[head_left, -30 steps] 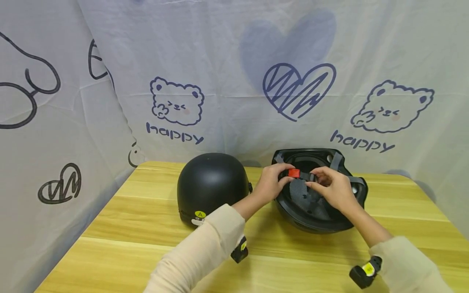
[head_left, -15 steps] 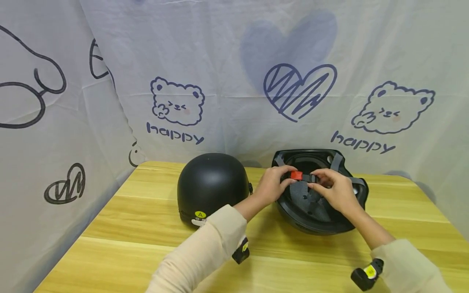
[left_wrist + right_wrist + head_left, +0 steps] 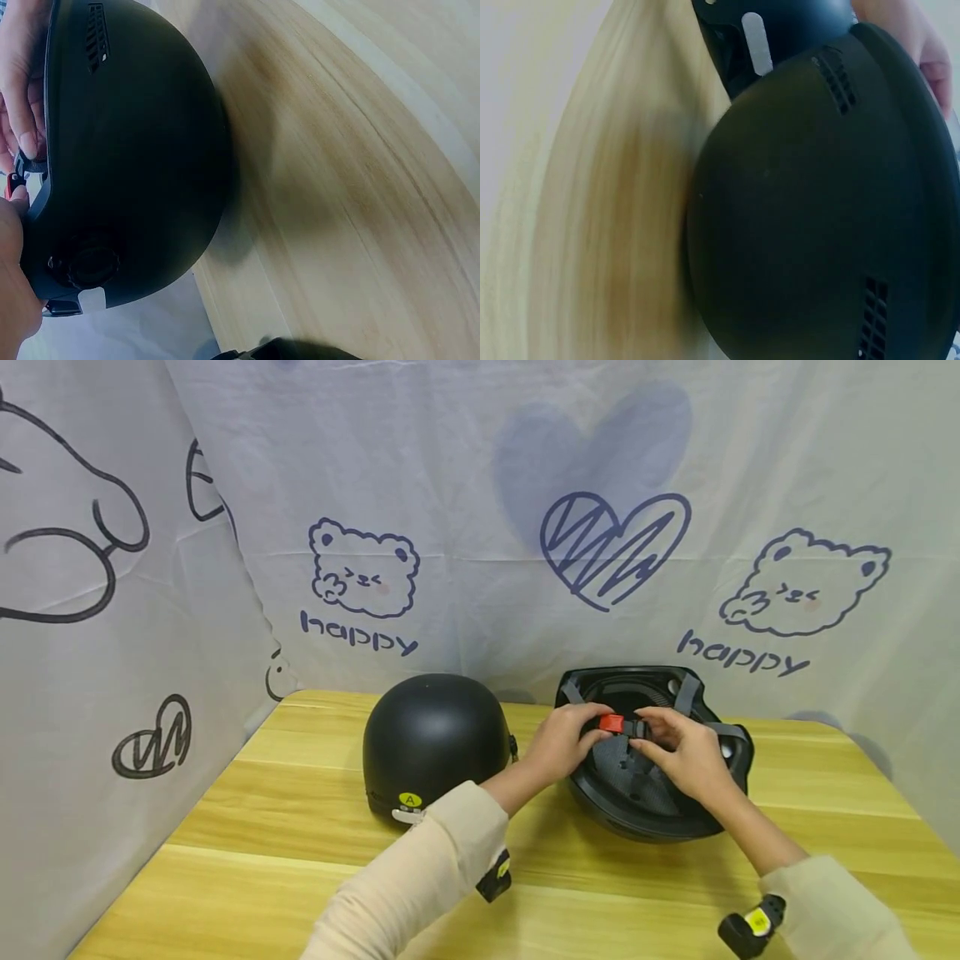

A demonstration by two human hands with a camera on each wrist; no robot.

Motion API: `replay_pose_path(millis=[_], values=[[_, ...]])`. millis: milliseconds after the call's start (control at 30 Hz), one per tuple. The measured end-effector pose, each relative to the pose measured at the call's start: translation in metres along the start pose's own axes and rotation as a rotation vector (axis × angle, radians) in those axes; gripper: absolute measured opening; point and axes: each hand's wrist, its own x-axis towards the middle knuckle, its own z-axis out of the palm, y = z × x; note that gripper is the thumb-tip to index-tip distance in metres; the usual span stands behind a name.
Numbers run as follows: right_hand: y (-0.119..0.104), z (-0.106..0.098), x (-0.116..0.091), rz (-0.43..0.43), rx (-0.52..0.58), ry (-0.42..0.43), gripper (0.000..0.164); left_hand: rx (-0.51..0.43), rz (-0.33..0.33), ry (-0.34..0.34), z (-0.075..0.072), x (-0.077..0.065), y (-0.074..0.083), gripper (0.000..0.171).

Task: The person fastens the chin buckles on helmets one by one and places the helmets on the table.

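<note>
A black helmet (image 3: 651, 828) lies upside down on the table, its padded inside and grey straps facing up. Over its opening, my left hand (image 3: 557, 745) pinches the red part of the chin-strap buckle (image 3: 611, 723) between thumb and fingers. My right hand (image 3: 692, 753) pinches the black strap end (image 3: 637, 729) beside it. Red and black parts meet in a line; whether they are locked together is too small to tell. In the left wrist view, the helmet shell (image 3: 142, 150) hides much of both hands. The right wrist view shows mostly the shell (image 3: 802, 202).
A second black helmet (image 3: 435, 743), upright with a yellow "A" sticker, stands to the left, close to my left forearm. The wooden table (image 3: 262, 843) ends at a printed cloth (image 3: 465, 610) behind. Small black cameras (image 3: 752, 928) are worn at both wrists.
Both hands and the buckle have shifted slightly right and down over the upturned helmet. The pinch of each hand stays the same, and both helmets keep their places.
</note>
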Motion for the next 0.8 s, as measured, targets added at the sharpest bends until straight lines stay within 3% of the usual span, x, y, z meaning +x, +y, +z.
replay_pose_path(millis=[233,467,800], values=[[0.002,-0.006,-0.001,0.056,0.01,-0.05,0.032,0.034,0.05,-0.03,0.001,0.002,-0.005,0.035],[0.006,-0.004,-0.006,0.046,0.035,-0.038,0.025,-0.047,0.144,-0.03,0.001,0.004,-0.014,0.033],[0.008,-0.002,-0.008,-0.001,0.001,0.026,0.027,-0.042,0.144,-0.064,0.0,0.008,-0.018,0.032]])
